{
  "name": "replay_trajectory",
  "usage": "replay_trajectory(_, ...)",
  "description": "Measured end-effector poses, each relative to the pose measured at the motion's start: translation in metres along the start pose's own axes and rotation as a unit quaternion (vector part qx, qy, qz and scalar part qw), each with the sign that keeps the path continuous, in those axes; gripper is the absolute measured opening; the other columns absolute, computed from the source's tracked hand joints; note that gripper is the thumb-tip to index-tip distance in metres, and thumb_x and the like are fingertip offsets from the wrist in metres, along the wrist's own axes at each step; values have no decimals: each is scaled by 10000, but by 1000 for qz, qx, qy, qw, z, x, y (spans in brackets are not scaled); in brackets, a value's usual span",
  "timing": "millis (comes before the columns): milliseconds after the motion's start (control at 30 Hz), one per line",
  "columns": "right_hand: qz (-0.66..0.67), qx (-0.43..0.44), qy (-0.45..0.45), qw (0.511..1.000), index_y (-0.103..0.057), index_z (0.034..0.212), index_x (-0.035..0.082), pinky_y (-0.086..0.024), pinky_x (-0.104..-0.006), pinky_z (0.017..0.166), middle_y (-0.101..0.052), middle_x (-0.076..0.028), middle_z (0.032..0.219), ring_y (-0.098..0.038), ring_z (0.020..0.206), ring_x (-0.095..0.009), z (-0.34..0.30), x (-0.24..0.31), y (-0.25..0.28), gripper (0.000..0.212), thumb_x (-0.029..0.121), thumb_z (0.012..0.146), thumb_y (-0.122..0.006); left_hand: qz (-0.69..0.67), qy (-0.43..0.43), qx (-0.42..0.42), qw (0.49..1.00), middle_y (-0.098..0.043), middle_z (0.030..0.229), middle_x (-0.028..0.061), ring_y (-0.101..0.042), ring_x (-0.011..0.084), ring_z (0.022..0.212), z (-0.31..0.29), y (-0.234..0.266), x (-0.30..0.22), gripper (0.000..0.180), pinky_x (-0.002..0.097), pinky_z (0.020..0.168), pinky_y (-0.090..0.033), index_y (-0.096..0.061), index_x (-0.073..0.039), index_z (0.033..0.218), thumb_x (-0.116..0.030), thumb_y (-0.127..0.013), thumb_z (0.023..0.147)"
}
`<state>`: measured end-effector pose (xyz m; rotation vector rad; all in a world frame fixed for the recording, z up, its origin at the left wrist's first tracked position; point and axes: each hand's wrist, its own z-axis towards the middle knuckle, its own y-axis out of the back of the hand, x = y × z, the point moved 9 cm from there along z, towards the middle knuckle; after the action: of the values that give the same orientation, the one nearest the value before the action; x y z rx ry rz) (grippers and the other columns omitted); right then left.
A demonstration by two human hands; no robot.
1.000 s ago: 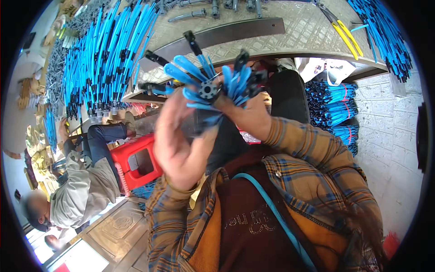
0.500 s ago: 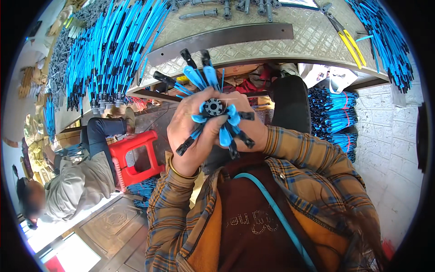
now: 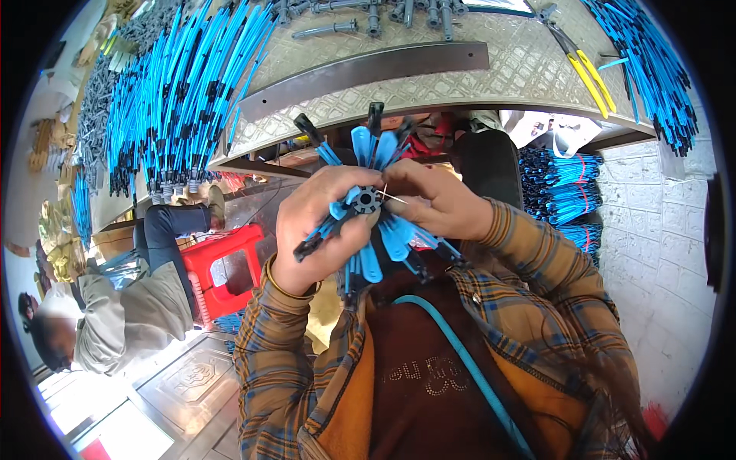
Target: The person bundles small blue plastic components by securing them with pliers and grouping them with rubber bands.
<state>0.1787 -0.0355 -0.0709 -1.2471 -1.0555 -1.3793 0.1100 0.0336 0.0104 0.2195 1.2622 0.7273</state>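
My left hand [image 3: 318, 222] is closed around a dark grey, round slotted hub [image 3: 366, 202] with a hole in its middle. Blue ribs [image 3: 394, 238] with black end pieces fan out from it on all sides, like a small umbrella frame. To the right of the hub, my right hand [image 3: 445, 201] pinches a thin, pale wire [image 3: 395, 198] whose end reaches the hub's edge. The fingers partly hide the rib ends where they meet the hub.
A metal bar [image 3: 364, 75] lies along the near table edge [image 3: 307, 126]. Beyond it are grey tubes [image 3: 326, 29]; bundles of blue ribs [image 3: 188, 100] lie left. Yellow-handled pliers [image 3: 589, 80] rest at right. A red stool [image 3: 222, 268] and a seated person [image 3: 130, 314] are on the left.
My right hand has drawn back to the right from around the frame and now pinches the wire beside the hub. The ribs have turned and spread differently around my left hand.
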Motion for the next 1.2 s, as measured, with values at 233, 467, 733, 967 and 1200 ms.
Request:
replay_trajectory(233, -98, -57, 4, 994, -470, 971, 19, -455, -303, 654, -575, -126, 824, -584, 740, -218, -3, -3, 4, 219, 152, 831, -572, -11, 3, 18, 1000, -601, 837, 116, -593, 264, 778, 9, -13, -3, 222, 318, 710, -463, -576, -16, 889, -35, -626, 673)
replay_trajectory(467, -137, -74, 53, 986, -484, 989, 13, -467, -280, 609, -561, -104, 820, -586, 687, -197, -7, 29, 9, 241, 63, 784, -600, -18, 36, -24, 999, -587, 767, 98, -595, 251, 703, 2, -11, 9, 183, 309, 640, -464, -557, -26, 834, -29, -641, 672)
replay_trajectory(733, -317, 16, 199, 927, -511, 996, 26, -457, -309, 555, -553, -113, 724, -575, 627, -269, -1, 75, 3, 221, 111, 806, -584, -17, 71, -41, 996, -574, 735, 102, -596, 258, 660, 0, -11, 8, 212, 311, 594, -461, -513, -31, 840, -42, -647, 676)
replay_trajectory(967, -254, -14, 167, 953, -508, 953, 42, -421, -292, 504, -539, -95, 659, -537, 537, -225, 3, 63, 6, 169, 190, 873, -519, 13, 16, -2, 1000, -562, 725, 106, -582, 273, 637, 3, -14, 6, 247, 325, 574, -455, -479, -36, 836, -52, -664, 673)
replay_trajectory(1200, 144, 2, -100, 985, -515, 835, 36, -407, -284, 502, -509, -74, 631, -508, 516, -170, 4, 12, 5, 166, 191, 890, -499, 0, 25, 30, 999, -562, 729, 109, -578, 281, 633, 3, -16, 9, 250, 328, 564, -451, -481, -42, 828, -60, -676, 672)
